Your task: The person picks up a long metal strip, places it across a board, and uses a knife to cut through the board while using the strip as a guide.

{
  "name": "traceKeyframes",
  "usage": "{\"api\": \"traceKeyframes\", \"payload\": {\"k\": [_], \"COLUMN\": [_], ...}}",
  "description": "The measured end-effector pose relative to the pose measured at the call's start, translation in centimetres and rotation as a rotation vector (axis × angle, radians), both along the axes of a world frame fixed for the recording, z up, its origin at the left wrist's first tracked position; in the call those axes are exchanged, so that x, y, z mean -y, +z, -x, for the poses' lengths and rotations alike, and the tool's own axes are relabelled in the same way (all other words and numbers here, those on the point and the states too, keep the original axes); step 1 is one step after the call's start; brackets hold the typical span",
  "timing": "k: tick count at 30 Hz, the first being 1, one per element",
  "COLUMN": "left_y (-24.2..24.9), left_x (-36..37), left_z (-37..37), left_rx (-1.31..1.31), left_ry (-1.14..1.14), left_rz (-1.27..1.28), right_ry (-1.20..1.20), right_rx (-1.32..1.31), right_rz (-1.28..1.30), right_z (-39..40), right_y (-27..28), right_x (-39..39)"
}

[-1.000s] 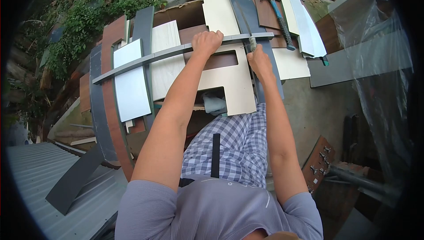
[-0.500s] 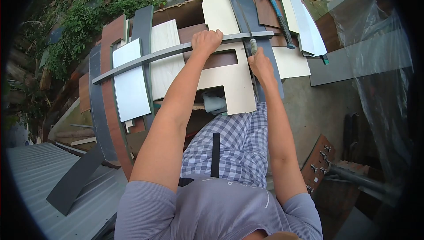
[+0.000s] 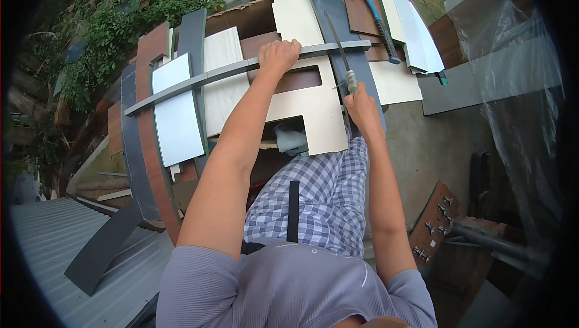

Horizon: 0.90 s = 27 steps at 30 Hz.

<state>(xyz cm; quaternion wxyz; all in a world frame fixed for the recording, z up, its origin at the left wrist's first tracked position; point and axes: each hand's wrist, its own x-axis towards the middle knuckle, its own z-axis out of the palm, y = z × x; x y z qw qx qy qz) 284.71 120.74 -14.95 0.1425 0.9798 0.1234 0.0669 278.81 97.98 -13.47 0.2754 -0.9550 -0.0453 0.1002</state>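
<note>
A long grey metal bar (image 3: 232,67) lies crosswise over the stacked boards, with dark lines across it at intervals. My left hand (image 3: 279,56) is closed over the bar near its middle and presses it down. In my right hand (image 3: 362,108) is the pale handle of a hacksaw (image 3: 338,37). Its narrow length points away from me and crosses the bar near the right end. Beneath that crossing is a dark grey board (image 3: 356,68). The cutting edge, and how deep it sits in the bar, cannot be made out.
A hammer (image 3: 381,29) with a blue and black handle lies on boards right of the saw. A cream panel (image 3: 329,117) with cut-outs is nearest my legs. Clear plastic sheeting (image 3: 506,86) hangs at right. A brown board with metal fittings (image 3: 433,222) stands lower right.
My right hand has drawn the hacksaw back toward my body along its length. The left hand stays on the bar, which keeps its place on the boards.
</note>
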Motion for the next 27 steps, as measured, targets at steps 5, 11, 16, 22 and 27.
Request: {"api": "traceKeyframes", "payload": {"k": [5, 11, 16, 22, 27], "left_y": [0.3, 0.0, 0.3, 0.3, 0.1], "left_x": [0.0, -0.1, 0.1, 0.1, 0.1], "left_z": [0.0, -0.2, 0.0, 0.2, 0.2], "left_rx": [-0.016, -0.009, -0.012, -0.018, -0.001], "left_ry": [0.003, -0.001, 0.012, 0.003, -0.005], "left_rz": [0.006, 0.009, 0.018, 0.023, 0.031], "right_ry": [0.015, 0.021, 0.014, 0.006, 0.019], "right_rx": [0.096, 0.107, 0.105, 0.066, 0.024], "right_rz": [0.003, 0.015, 0.005, 0.014, 0.012], "right_z": [-4.3, -5.1, -5.0, -3.7, 1.7], "right_y": [-0.2, -0.4, -0.5, 0.2, 0.0], "right_x": [-3.3, -3.5, -3.5, -3.2, 0.0]}}
